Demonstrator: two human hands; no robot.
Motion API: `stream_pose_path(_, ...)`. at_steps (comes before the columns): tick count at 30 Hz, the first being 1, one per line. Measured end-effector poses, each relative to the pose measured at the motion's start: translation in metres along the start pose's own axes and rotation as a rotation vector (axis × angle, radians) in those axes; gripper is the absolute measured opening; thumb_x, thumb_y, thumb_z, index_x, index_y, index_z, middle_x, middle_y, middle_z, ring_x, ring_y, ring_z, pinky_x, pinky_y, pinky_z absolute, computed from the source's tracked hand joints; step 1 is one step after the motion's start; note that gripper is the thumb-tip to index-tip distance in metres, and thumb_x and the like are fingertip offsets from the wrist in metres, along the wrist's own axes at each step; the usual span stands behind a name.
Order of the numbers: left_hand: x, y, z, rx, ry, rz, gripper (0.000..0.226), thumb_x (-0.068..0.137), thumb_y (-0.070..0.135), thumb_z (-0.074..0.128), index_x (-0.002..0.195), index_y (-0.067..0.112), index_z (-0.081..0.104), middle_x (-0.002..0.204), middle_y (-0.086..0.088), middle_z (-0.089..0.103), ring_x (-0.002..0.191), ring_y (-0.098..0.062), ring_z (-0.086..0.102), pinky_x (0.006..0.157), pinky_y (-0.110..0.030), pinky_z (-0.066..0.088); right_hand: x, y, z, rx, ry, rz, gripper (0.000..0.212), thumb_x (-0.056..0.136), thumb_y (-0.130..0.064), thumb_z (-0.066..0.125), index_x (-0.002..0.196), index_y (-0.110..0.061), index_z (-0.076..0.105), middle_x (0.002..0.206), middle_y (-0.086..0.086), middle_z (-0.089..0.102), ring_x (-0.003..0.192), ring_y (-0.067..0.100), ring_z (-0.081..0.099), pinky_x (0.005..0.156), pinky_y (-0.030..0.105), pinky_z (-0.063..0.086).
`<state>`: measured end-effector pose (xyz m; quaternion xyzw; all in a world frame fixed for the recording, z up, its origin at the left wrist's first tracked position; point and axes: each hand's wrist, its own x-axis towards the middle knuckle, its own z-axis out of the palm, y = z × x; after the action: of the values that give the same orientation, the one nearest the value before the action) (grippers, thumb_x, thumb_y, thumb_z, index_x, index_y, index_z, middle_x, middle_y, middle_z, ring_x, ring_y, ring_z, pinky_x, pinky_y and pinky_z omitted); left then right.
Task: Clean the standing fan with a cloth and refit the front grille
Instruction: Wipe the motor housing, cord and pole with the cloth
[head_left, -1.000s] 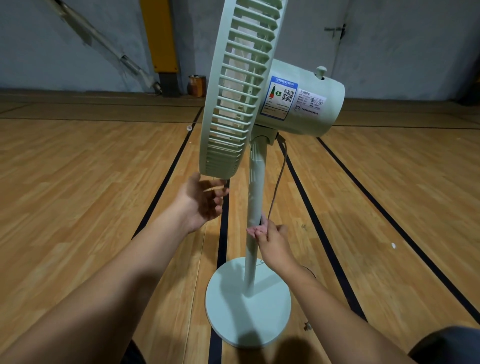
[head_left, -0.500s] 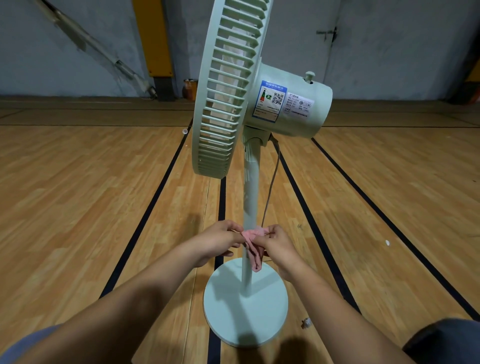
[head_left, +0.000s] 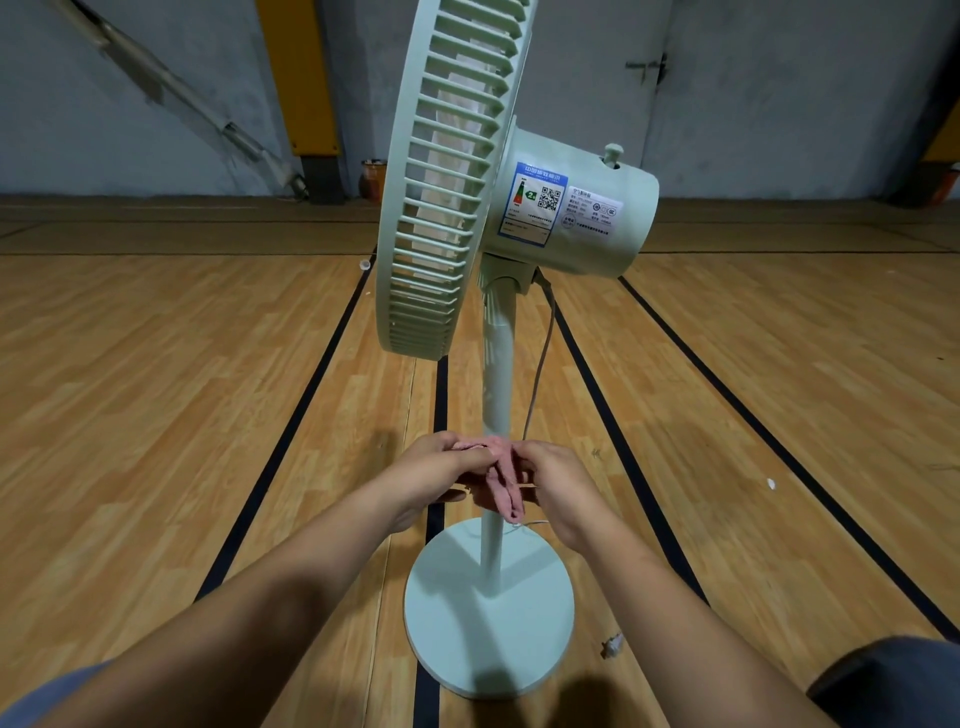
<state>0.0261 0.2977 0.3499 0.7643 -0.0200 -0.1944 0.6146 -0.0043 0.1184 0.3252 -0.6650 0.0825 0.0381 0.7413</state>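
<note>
Wooden floor (head_left: 156, 415) carries the standing fan (head_left: 498, 364) at 12 o'clock. Pink cloth (head_left: 501, 480) is pinched by left hand (head_left: 441, 475) and right hand (head_left: 558, 480) before the pole. Step judged: cloth being refolded; wiping is called for next.

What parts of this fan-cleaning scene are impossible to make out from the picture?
All from the head view:
- Top of the fan head: cut off by the upper edge.
- Front of the fan: it faces left, edge-on, so I cannot tell whether the front grille is fitted.
- Label text: too small.
- Pole behind the pink cloth: covered by the left hand and right hand.
</note>
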Motion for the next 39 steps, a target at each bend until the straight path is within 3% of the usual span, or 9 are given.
stream_pose_path(3,0.001,0.001,0.001,-0.004,0.018,0.013,0.033,0.092,0.035,0.083,0.119,0.018,0.073,0.109,-0.005,0.081,0.105,-0.019,0.074,0.079,-0.031,0.058,0.001,-0.003,-0.001,0.028,0.002,0.005,0.032,0.103,-0.018,0.050,0.101,-0.009,0.081,0.099,0.013,0.080,0.096,0.031,0.075,0.089,0.044,0.058)
stream_pose_path(10,0.002,0.006,-0.005,-0.094,0.156,-0.018,0.016,0.106,0.020,0.063,0.116,0.010,0.072,0.106,-0.012,0.079,0.101,-0.025,0.076,0.083,-0.036,0.064,-0.001,-0.025,0.004,-0.103,0.001,0.015,0.034,0.107,-0.017,0.044,0.109,-0.004,0.076,0.097,0.014,0.079,0.084,0.021,0.066,0.077,0.036,0.049)
stream_pose_path(14,0.004,0.020,-0.009,-0.248,0.298,0.081,0.030,0.110,0.012,0.048,0.088,0.011,0.068,0.077,-0.008,0.076,0.065,-0.014,0.073,0.061,-0.026,0.058,0.007,-0.067,0.002,-0.292,0.194,-0.120,0.022,0.110,-0.021,0.051,0.109,-0.013,0.071,0.101,0.008,0.076,0.090,0.020,0.068,0.076,0.032,0.051)
stream_pose_path(16,0.008,0.028,-0.010,-0.264,0.391,0.143,0.030,0.111,0.011,0.047,0.088,0.014,0.065,0.079,-0.008,0.070,0.067,-0.017,0.067,0.065,-0.029,0.054,0.012,-0.092,-0.004,-0.238,0.331,-0.235,0.015,0.107,-0.022,0.056,0.120,-0.017,0.064,0.113,0.008,0.071,0.099,0.021,0.067,0.085,0.037,0.055)
stream_pose_path(20,0.016,0.043,0.000,-0.443,0.433,0.170,0.027,0.112,0.013,0.047,0.089,0.018,0.061,0.085,-0.003,0.061,0.073,-0.019,0.058,0.067,-0.024,0.048,0.015,-0.145,-0.022,0.059,0.313,-0.471,0.072,0.096,-0.020,0.074,0.156,-0.026,0.034,0.140,0.005,0.055,0.125,0.024,0.060,0.107,0.043,0.051)
stream_pose_path(24,0.022,0.052,0.027,-0.506,0.485,0.214,0.017,0.110,0.024,0.058,0.110,0.010,0.068,0.099,-0.004,0.073,0.088,-0.020,0.070,0.081,-0.030,0.052,0.010,-0.184,-0.033,0.136,0.179,-0.557,0.113,0.079,-0.050,0.083,0.165,-0.042,0.010,0.163,0.006,0.041,0.145,0.030,0.048,0.120,0.061,0.036)
stream_pose_path(30,0.025,0.070,0.044,-0.596,0.540,0.148,0.029,0.110,0.028,0.058,0.130,0.008,0.066,0.118,-0.004,0.072,0.098,-0.017,0.066,0.068,-0.020,0.044,0.020,-0.215,-0.032,0.068,0.246,-0.581,0.074,0.095,-0.063,0.064,0.159,-0.043,0.034,0.153,0.003,0.052,0.131,0.028,0.060,0.107,0.060,0.053)
stream_pose_path(35,0.031,0.072,0.042,-0.607,0.519,0.166,0.021,0.110,0.025,0.057,0.093,0.025,0.068,0.087,0.004,0.070,0.081,-0.012,0.066,0.070,-0.023,0.049,0.028,-0.211,-0.028,0.049,0.250,-0.588,0.045,0.102,-0.059,0.054,0.141,-0.039,0.043,0.135,0.004,0.062,0.122,0.028,0.065,0.100,0.063,0.056)
stream_pose_path(39,0.037,0.082,0.036,-0.743,0.500,0.235,0.019,0.109,0.019,0.060,0.093,0.018,0.069,0.082,0.009,0.074,0.072,-0.001,0.069,0.065,-0.018,0.051,0.030,-0.198,-0.024,0.106,0.247,-0.568,0.049,0.099,-0.062,0.056,0.137,-0.036,0.041,0.132,0.010,0.063,0.119,0.033,0.068,0.096,0.065,0.058)
